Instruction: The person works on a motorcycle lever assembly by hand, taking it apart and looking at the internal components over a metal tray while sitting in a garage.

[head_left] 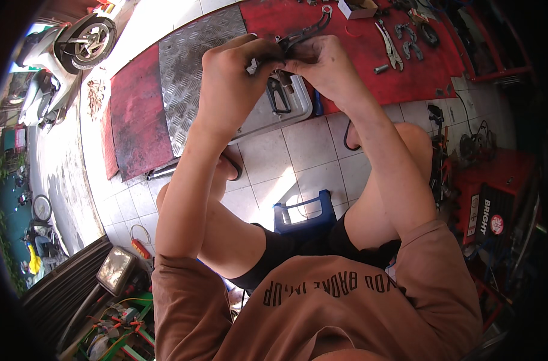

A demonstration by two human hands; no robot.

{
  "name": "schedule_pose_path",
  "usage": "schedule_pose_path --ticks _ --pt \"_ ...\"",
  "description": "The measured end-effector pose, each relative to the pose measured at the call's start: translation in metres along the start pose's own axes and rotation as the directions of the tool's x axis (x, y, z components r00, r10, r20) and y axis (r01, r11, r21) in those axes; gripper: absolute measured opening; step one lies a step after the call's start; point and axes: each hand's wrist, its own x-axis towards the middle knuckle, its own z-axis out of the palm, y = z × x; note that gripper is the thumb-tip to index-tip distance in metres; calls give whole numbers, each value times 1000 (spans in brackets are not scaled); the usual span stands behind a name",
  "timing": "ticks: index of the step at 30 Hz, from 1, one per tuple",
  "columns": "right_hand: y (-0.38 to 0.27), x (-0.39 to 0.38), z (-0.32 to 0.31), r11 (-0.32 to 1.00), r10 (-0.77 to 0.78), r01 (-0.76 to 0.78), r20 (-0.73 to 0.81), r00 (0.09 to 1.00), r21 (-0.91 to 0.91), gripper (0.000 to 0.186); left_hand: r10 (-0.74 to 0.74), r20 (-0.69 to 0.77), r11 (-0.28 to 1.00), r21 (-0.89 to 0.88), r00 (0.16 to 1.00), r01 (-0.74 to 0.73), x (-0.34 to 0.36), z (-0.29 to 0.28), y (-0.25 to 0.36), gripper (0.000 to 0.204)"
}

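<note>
My left hand (pixel 235 75) and my right hand (pixel 325 63) meet above a grey tray (pixel 301 117). Fingers of both are closed around a dark, greasy metal part (pixel 293 42), whose exact kind I cannot make out because the fingers cover much of it. Just below the hands, a black frame-like piece (pixel 279 99) and a brownish metal piece (pixel 284 81) lie in the tray. Past the fingertips, a dark tool with a ringed end (pixel 326 12) reaches over the red mat; whether it touches the held part is unclear.
Locking pliers (pixel 389 45), a socket (pixel 380 69) and several curved metal parts (pixel 409 48) lie on the red mat (pixel 370 90). A chequered metal plate (pixel 181 78) is at left. Between my legs stands a blue stool (pixel 307 213). A scooter (pixel 57 66) is parked far left; a red cabinet (pixel 490 180) stands right.
</note>
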Motion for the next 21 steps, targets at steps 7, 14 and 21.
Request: schedule_pose_path --ticks 7,14,21 --pt "1 1 2 995 -91 88 50 995 54 25 -345 106 914 -190 933 359 -4 0 -20 37" --pt "-6 -2 0 990 -84 75 68 994 120 21 -346 282 859 -287 895 423 -3 -8 -21 32" --pt "-14 -4 -2 971 25 -44 81 996 235 22 -403 326 679 -520 855 518 -6 -7 -21 32"
